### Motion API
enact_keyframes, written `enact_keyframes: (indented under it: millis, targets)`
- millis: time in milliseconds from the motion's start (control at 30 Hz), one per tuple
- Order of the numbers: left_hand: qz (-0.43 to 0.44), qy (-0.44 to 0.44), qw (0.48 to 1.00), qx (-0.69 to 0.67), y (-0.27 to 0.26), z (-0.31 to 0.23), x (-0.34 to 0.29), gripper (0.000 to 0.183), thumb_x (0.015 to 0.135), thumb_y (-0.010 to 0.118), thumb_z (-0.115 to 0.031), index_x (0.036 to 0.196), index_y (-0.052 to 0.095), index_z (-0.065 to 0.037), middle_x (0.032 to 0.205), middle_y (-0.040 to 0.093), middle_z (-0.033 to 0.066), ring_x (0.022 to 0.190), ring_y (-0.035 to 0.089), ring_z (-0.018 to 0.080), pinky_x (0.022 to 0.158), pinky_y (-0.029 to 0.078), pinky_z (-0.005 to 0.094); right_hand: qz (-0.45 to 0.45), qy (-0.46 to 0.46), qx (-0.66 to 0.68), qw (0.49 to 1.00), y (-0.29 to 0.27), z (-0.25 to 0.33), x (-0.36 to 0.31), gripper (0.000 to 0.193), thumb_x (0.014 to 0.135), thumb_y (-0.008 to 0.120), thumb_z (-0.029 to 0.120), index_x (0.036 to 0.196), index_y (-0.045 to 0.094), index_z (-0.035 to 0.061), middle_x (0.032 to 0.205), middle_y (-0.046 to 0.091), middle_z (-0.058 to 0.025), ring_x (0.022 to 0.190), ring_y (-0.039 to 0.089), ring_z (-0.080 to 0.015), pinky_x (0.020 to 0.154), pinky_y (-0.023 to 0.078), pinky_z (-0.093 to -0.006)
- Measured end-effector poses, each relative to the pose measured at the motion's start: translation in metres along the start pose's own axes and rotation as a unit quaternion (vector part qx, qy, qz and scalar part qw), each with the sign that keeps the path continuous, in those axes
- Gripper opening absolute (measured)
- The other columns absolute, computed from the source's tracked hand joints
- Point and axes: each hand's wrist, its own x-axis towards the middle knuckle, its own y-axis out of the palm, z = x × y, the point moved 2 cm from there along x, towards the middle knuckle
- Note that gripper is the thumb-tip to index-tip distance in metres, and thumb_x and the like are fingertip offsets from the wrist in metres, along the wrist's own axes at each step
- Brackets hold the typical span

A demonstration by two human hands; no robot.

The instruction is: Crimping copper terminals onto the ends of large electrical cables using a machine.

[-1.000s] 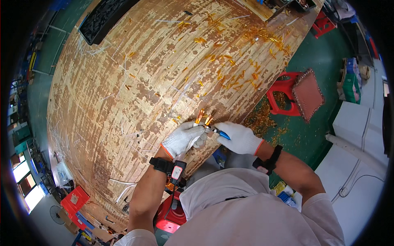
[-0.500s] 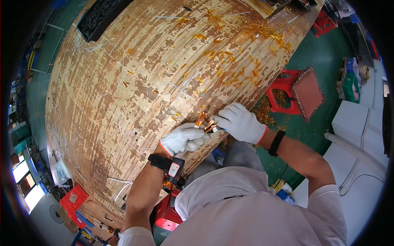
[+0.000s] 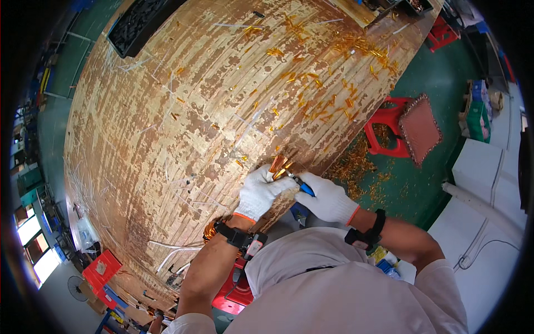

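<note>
My left hand [image 3: 257, 192], in a white knit glove with an orange cuff, is closed around a small bundle of flat copper-coloured strips [image 3: 278, 164] at the near edge of the worktable. The strips fan out above the fingers. Just to its right my right hand [image 3: 329, 201], gloved the same way, grips a slim tool with a blue handle [image 3: 305, 188]. The tool's tip points up and left to the base of the bundle; its exact kind is too small to make out. Both hands almost touch.
Amber film scraps [image 3: 367, 53] lie across the far right of the worn wooden table [image 3: 161, 133] and on the floor. A black tray [image 3: 125, 42] stands far left. Beyond the right edge are a red stool [image 3: 384, 142] and a cushion [image 3: 421, 132]. White strips [image 3: 172, 253] lie near left.
My right hand has turned and come lower, and the blue-handled tool now shows plainly in it. My left hand has shifted right and its wrist has turned, with the copper strips still held.
</note>
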Motion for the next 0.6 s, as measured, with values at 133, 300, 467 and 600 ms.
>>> enact_keyframes:
  millis: [133, 300, 467, 600]
  targets:
    - [-0.073, -0.017, 0.980, 0.186, 0.000, 0.001, 0.003, 0.030, 0.088, 0.085, -0.026, 0.102, 0.074, -0.002, 0.081, 0.071, -0.0003, 0.072, 0.059, 0.0053, 0.065, 0.051, 0.0270, -0.090, 0.023, 0.083, 0.992, 0.013, -0.002, -0.004, 0.054, 0.096, 0.064, 0.039, 0.142, 0.052, 0.0125, 0.122, 0.067, -0.0219, 0.113, 0.065, -0.0423, 0.097, 0.051, -0.0484]
    - [-0.050, -0.012, 0.988, 0.143, 0.000, 0.003, 0.008, 0.031, 0.090, 0.084, -0.030, 0.102, 0.075, -0.003, 0.079, 0.069, -0.0005, 0.070, 0.056, 0.0057, 0.064, 0.048, 0.0261, -0.118, 0.031, 0.119, 0.985, 0.026, -0.005, -0.001, 0.054, 0.096, 0.063, 0.040, 0.142, 0.052, 0.0128, 0.119, 0.068, -0.0216, 0.111, 0.067, -0.0415, 0.095, 0.052, -0.0467]
    - [0.003, 0.000, 0.982, 0.188, -0.013, 0.010, 0.015, 0.027, 0.100, 0.072, -0.027, 0.113, 0.071, -0.004, 0.071, 0.058, -0.0054, 0.064, 0.049, 0.0044, 0.057, 0.042, 0.0247, -0.227, 0.082, 0.284, 0.928, -0.003, -0.055, 0.018, 0.050, 0.097, 0.060, 0.038, 0.137, 0.055, 0.0090, 0.113, 0.069, -0.0189, 0.105, 0.068, -0.0384, 0.092, 0.051, -0.0452]
    - [0.066, -0.036, 0.982, 0.173, -0.017, -0.004, 0.019, 0.024, 0.105, 0.062, -0.023, 0.120, 0.067, -0.005, 0.081, 0.061, -0.0043, 0.068, 0.053, 0.0046, 0.061, 0.044, 0.0230, -0.216, 0.088, 0.065, 0.970, -0.063, -0.056, -0.007, 0.048, 0.099, 0.060, 0.036, 0.137, 0.055, 0.0076, 0.111, 0.069, -0.0164, 0.105, 0.067, -0.0333, 0.093, 0.050, -0.0412]
